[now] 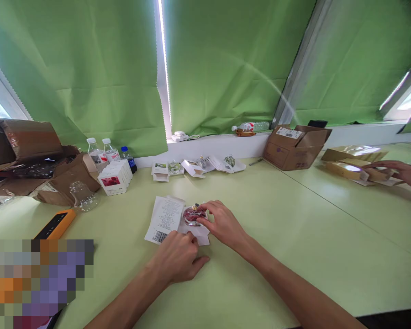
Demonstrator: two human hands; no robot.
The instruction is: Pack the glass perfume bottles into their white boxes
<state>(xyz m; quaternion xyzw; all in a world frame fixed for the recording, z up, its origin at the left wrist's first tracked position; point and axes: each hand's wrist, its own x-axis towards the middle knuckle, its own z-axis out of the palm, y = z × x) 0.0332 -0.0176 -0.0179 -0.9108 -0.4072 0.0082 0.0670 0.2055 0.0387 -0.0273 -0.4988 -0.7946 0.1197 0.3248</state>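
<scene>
A small round pink perfume bottle (192,214) with a gold cap sits on an unfolded white carton (166,219) with a barcode, lying flat on the pale green table (277,219). My right hand (222,224) pinches the bottle's right side with its fingertips. My left hand (178,261) is curled, pressing down on the near edge of the white carton just below the bottle.
Several opened white cartons with glass bottles (198,165) line the far edge. A stack of white boxes (115,177), water bottles (102,151) and torn cardboard (37,160) lie left; an orange device (56,225) too. A brown box (294,146) stands right. Another person's hand (402,173) touches gold boxes (352,167).
</scene>
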